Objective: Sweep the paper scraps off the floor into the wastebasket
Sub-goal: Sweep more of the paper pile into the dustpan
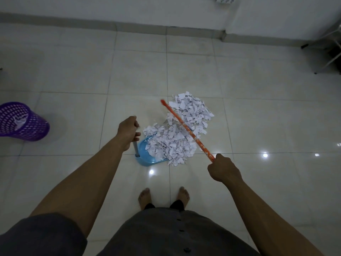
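Left edge of frame: purple mesh wastebasket, partly cut off, with a few scraps visible inside. Centre left: left hand curled round the grey upright handle of a blue dustpan, whose mouth is largely buried under paper scraps. The pile spreads up and right across the tiled floor. An orange broomstick crosses the pile diagonally; its far end is blurred and the bristles are indiscernible. Right of centre: right hand clenched on the stick's near end.
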